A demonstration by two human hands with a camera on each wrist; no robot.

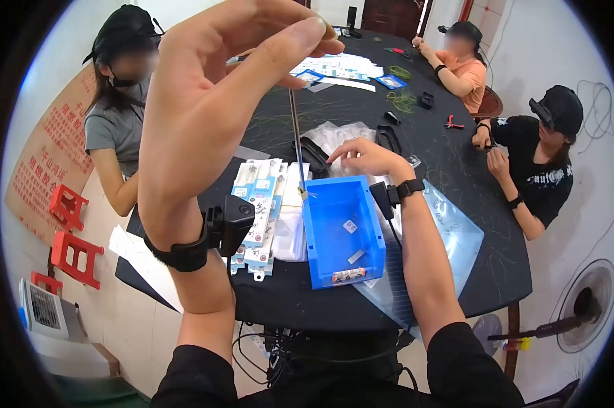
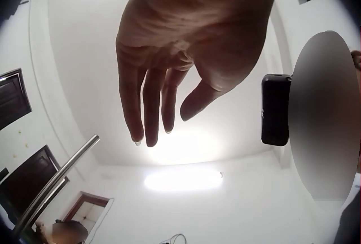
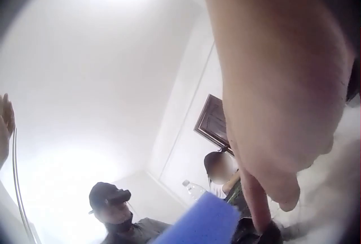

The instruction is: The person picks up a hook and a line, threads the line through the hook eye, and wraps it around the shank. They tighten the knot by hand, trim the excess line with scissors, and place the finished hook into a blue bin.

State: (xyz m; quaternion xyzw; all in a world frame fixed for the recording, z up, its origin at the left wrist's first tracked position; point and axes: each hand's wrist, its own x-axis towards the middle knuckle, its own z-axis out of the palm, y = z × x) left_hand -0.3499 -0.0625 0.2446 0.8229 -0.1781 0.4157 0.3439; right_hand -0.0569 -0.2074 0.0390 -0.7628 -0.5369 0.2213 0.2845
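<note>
The left grip (image 1: pixel 201 102) is released, its fingers loosely bent and the thumb parted from them, near the top of a metal rod (image 1: pixel 295 126). The right grip (image 1: pixel 373 160), also slack, is by plastic bags (image 1: pixel 335 138); I cannot tell whether it touches them. Below the grips, the black table (image 1: pixel 501 265) carries a blue bin (image 1: pixel 324 204) and packets (image 1: pixel 258 204); beyond them, 3 people (image 1: pixel 541 160) and white walls (image 1: pixel 538 47). The rod stands near upright at the bin's far left corner, pointing up toward the left grip.
</note>
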